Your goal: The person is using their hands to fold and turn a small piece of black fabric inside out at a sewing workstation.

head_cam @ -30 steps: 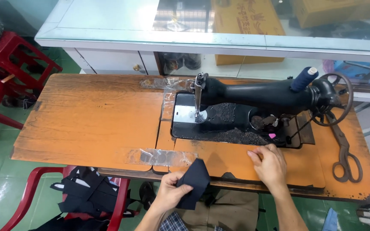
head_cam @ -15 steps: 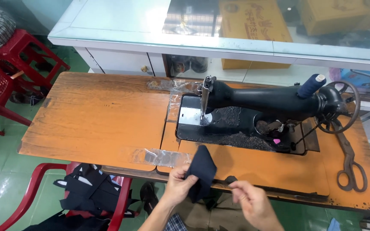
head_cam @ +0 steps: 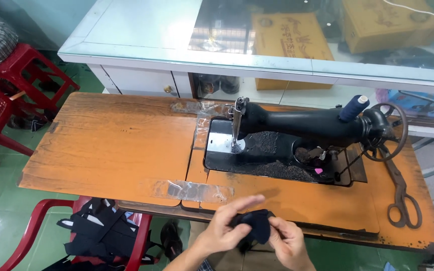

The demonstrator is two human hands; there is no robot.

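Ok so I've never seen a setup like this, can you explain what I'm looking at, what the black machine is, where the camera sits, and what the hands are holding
The picture comes from a camera worn on a person's head, looking down at their own two hands. The black machine is an old-style sewing machine set into an orange wooden table. It has a needle at its left end, a hand wheel at its right end and a spool of dark blue thread on top. Large scissors lie on the table at the right. Clear tape patches cover part of the tabletop. The left hand and right hand together pinch a small piece of dark fabric at the table's near edge. Lower left, a red stool holds more dark fabric pieces.
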